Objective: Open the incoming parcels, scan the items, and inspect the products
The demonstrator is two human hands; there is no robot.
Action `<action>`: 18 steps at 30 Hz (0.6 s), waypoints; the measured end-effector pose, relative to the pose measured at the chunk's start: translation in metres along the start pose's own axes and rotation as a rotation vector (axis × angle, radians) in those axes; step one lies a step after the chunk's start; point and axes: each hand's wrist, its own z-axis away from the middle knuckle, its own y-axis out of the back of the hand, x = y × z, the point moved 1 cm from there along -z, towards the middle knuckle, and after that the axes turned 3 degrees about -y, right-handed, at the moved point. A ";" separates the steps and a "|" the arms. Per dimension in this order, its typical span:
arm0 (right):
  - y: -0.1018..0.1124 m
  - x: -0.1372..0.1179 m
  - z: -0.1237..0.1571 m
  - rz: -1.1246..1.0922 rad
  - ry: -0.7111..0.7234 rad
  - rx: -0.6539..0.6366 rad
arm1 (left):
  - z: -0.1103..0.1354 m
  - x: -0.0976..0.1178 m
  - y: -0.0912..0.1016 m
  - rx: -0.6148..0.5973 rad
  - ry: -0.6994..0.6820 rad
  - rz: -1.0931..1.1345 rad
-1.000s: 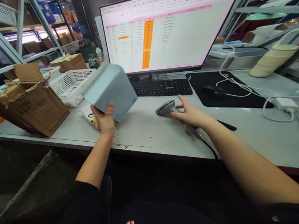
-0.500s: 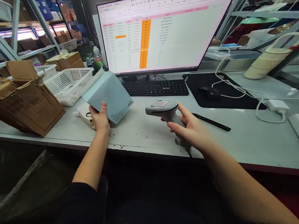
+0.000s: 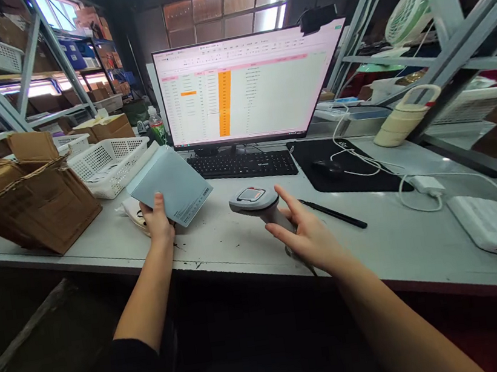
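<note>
A flat pale-blue box (image 3: pixel 174 183) with small print along its lower edge is tilted up over the table's left half. My left hand (image 3: pixel 158 220) grips its lower left side, thumb across the front face. Below and behind that hand lies a whitish item in clear wrap (image 3: pixel 133 213), partly covered. In my right hand (image 3: pixel 302 230) is a grey barcode scanner (image 3: pixel 255 200), its head pointing left toward the box. The thumb and forefinger are spread beside the handle, while the other fingers are partly hidden behind it.
A monitor (image 3: pixel 241 98) showing a spreadsheet stands behind a black keyboard (image 3: pixel 241 165). Left are a torn cardboard box (image 3: pixel 45 206) and a white basket (image 3: pixel 110 161). Right are a black stick (image 3: pixel 334 214), a mouse (image 3: pixel 327 167), loose cables, a cream tumbler (image 3: pixel 400 120) and a white device (image 3: pixel 496 226).
My view has tilted up and turned slightly right, showing more of the wall and shelves. The right forefinger has straightened away from the scanner. Both hands keep their things.
</note>
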 end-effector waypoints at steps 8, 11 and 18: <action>0.002 0.031 -0.039 0.481 -0.189 -0.142 | 0.011 -0.001 0.003 -0.132 -0.249 -0.216; 0.005 0.038 -0.041 0.502 -0.199 -0.166 | 0.017 0.000 0.004 -0.241 -0.267 -0.340; 0.025 0.041 -0.052 0.403 -0.249 -0.130 | 0.034 0.005 -0.005 -0.395 -0.286 -0.482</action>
